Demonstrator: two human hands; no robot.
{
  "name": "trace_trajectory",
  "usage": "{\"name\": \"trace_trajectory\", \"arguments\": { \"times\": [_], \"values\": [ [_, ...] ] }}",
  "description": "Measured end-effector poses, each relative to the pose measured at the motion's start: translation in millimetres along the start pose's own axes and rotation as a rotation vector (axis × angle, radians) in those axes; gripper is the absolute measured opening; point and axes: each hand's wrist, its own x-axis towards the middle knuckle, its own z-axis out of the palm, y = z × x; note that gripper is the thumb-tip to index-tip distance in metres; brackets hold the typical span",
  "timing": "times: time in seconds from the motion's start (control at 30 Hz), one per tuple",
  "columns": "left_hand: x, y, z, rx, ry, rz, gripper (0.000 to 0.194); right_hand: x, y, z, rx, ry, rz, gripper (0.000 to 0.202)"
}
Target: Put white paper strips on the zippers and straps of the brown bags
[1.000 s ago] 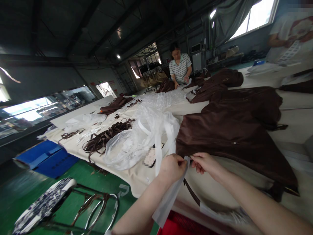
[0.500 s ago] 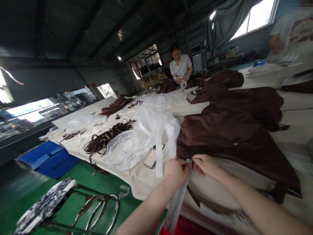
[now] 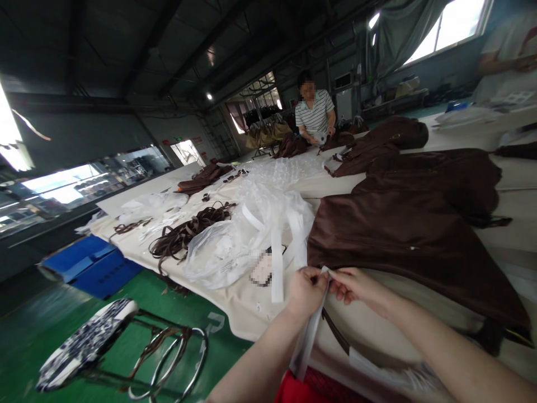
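Between my two hands is the end of a white plastic strip (image 3: 309,336), which hangs down toward my red clothing. My left hand (image 3: 308,285) is closed around it, fingers curled. The fingertips of my right hand (image 3: 350,284) pinch the strip's top end right beside the left hand. Just beyond lies a dark brown leather bag (image 3: 386,229), its near edge close to my fingers. A thin brown strap (image 3: 335,330) runs below my hands, with a white wrapping (image 3: 377,366) on part of it.
Crumpled clear plastic (image 3: 268,196), a phone (image 3: 262,267) and a heap of brown straps (image 3: 188,232) lie on the cream-covered table (image 3: 239,316). More brown bags (image 3: 432,173) are at right. A stool (image 3: 90,341) and blue box (image 3: 94,266) stand left. A co-worker (image 3: 314,115) works opposite.
The view has shifted slightly, so the scene sits a little further right. My hands stay together on the strip, the right fingers now closer to its end. The co-worker's hands have moved apart slightly.
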Motion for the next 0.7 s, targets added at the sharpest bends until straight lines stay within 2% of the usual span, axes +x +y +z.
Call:
{"name": "trace_trajectory", "arguments": {
  "times": [0.1,0.27,0.37,0.43,0.5,0.57,0.7],
  "values": [
    [-3,2,-3.0,0.121,0.021,0.012,0.032,4,6,2,-0.016,0.001,-0.044,0.034],
    [-12,12,-4.0,0.401,0.194,0.085,0.018,10,14,6,-0.059,-0.015,-0.115,0.036],
    [-23,18,2.6,0.586,0.178,0.236,0.019,11,15,8,-0.123,0.047,-0.147,0.029],
    [-30,20,9.0,0.736,0.157,0.319,0.03,9,15,8,-0.156,0.088,-0.137,0.027],
    [-35,22,14.4,0.858,0.14,0.343,0.039,6,12,9,-0.175,0.113,-0.113,0.026],
    [-38,23,17.6,0.921,0.123,0.336,0.038,2,8,10,-0.175,0.127,-0.081,0.026],
    [-38,21,16.6,0.919,0.093,0.323,0.035,-7,-2,13,-0.063,0.096,-0.046,0.032]
  ]
}}
